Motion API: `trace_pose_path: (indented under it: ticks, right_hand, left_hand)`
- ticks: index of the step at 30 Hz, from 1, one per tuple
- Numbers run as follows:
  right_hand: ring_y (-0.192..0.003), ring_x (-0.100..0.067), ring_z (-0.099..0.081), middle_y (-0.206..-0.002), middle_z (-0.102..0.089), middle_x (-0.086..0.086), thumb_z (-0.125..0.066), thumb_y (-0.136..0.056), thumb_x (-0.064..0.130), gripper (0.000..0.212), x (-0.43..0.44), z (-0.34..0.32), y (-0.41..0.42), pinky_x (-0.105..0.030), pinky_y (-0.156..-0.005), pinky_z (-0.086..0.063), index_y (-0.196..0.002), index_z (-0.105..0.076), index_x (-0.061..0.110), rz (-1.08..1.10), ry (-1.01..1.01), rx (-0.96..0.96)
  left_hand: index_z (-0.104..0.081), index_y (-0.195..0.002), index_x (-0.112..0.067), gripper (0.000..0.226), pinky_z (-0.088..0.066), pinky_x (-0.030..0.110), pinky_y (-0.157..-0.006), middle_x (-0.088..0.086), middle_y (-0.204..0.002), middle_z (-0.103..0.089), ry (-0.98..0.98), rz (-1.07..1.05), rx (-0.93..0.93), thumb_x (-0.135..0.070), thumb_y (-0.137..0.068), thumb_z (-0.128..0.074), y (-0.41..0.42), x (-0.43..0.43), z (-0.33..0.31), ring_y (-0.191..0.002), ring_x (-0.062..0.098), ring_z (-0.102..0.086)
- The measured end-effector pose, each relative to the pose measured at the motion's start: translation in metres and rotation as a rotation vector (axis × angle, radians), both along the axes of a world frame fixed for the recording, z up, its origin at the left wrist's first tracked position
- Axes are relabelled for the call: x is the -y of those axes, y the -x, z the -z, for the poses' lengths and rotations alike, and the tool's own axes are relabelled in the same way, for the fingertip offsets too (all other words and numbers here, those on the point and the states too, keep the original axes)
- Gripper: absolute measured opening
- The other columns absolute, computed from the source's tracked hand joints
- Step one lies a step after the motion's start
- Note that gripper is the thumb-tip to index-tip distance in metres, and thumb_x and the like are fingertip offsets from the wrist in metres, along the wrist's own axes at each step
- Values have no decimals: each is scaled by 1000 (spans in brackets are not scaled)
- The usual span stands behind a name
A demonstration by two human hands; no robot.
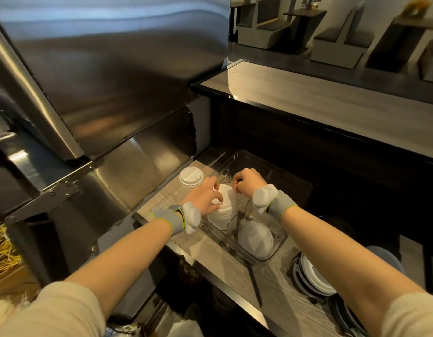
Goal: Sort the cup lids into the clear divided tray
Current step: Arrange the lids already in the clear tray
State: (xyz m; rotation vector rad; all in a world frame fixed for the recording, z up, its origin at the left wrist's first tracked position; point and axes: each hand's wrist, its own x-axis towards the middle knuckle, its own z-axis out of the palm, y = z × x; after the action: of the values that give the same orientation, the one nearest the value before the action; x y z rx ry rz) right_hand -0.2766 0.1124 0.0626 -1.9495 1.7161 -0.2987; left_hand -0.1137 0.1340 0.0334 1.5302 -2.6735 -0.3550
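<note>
A clear divided tray (278, 242) lies on a narrow wood-grain counter. In its middle compartment stands a stack of white cup lids (224, 210) on edge, and my left hand (207, 198) grips this stack from the left. My right hand (247, 182) is a closed fist just above the stack's far end, touching the lids or the tray divider; which one I cannot tell. Another stack of white lids (255, 239) fills the near compartment. A white sip lid (191, 176) rests on a cup left of the tray.
A stack of black and white lids (312, 276) lies on the counter at the near right. A steel appliance (101, 93) rises at the left. A raised bar ledge (307, 93) runs behind the tray. Yellow shredded paper (1, 246) sits at the far left.
</note>
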Motion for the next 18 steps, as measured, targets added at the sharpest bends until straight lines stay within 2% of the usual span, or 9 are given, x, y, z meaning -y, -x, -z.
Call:
trace_pose_path:
  ticks: [3,5,8,11,15,16,18]
  right_hand:
    - [-72,-24,-53,-67,-56,-10,-44,-74,-6,37,6,-1,-2,-41,-78,-53,-46,-46,18,9,0,25]
    - [-72,-24,-54,-65,-56,-9,-44,-74,-6,37,10,-3,-2,-42,-79,-53,-46,-46,18,15,-3,42]
    - [-73,-23,-55,-64,-56,-5,-44,-73,-8,37,22,-9,-10,-40,-77,-52,-47,-48,18,14,8,65]
    - [-75,-23,-56,-70,-58,-5,-43,-75,-8,37,37,-17,-24,-39,-76,-52,-53,-50,21,11,38,127]
    - [-73,-23,-60,-84,-61,-9,-42,-82,-7,25,63,-22,-49,-32,-68,-50,-80,-58,12,26,38,238]
    - [-76,-24,-61,-89,-62,-11,-43,-84,-6,24,75,-20,-57,-32,-70,-51,-89,-61,10,28,27,235]
    - [-97,-27,-63,-109,-65,-13,-44,-88,1,29,96,-16,-72,-36,-86,-51,-110,-61,8,5,-23,125]
  left_hand:
    - [-64,-119,-12,31,-34,23,-89,7,-129,-43,2,10,-7,-24,-92,-55,-5,2,6,-122,19,-40]
    - [-66,-114,-9,27,-37,26,-89,9,-124,-47,0,-37,-89,-15,-91,-52,-6,2,5,-118,21,-45]
    - [-67,-100,-1,24,-38,29,-86,13,-115,-55,49,-221,-282,-3,-88,-46,-15,14,-8,-111,24,-50]
    - [-66,-94,-1,24,-37,30,-79,13,-109,-60,69,-463,-385,0,-86,-43,-35,37,-16,-105,27,-53]
    - [-64,-103,5,26,-43,38,-83,24,-112,-63,-108,-762,-461,-5,-91,-43,-51,76,-12,-107,38,-58]
    - [-62,-105,7,27,-44,38,-83,26,-111,-63,-180,-805,-473,-6,-92,-43,-55,87,-8,-106,39,-58]
    - [-61,-102,4,23,-46,38,-80,27,-101,-62,-363,-825,-507,-10,-90,-47,-62,106,8,-95,38,-60]
